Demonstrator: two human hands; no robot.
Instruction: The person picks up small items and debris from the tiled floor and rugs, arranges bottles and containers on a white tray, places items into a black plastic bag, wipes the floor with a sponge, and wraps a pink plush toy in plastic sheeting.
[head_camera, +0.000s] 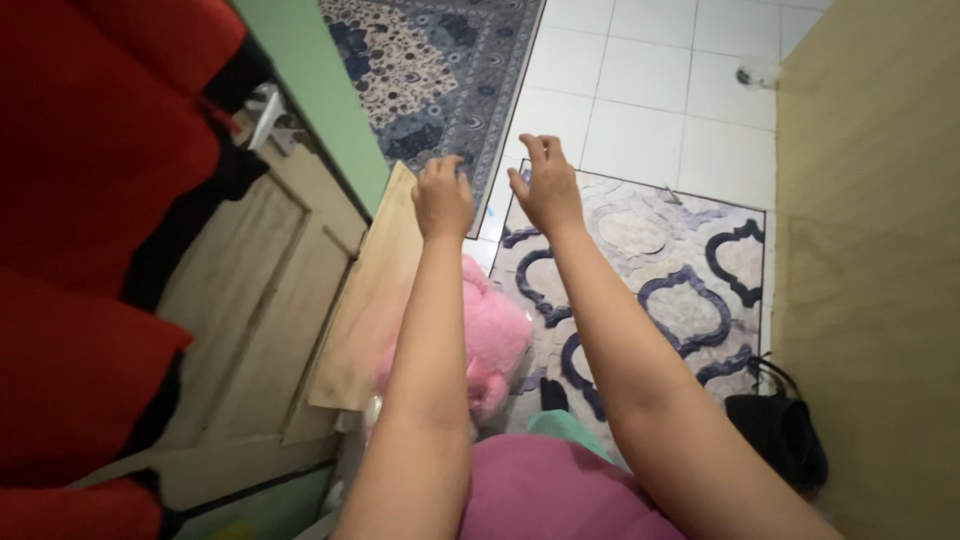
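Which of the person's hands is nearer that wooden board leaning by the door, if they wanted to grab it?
Probably the left hand: it hovers at the wooden board's top edge, fingers curled. The right hand is open over the patterned rug.

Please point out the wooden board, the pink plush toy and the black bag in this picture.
wooden board (372, 300): head view, middle of its flat face.
pink plush toy (497, 340): head view, its rounded body.
black bag (780, 435): head view, its body.

Pink plush toy (495, 340) — half behind forearm
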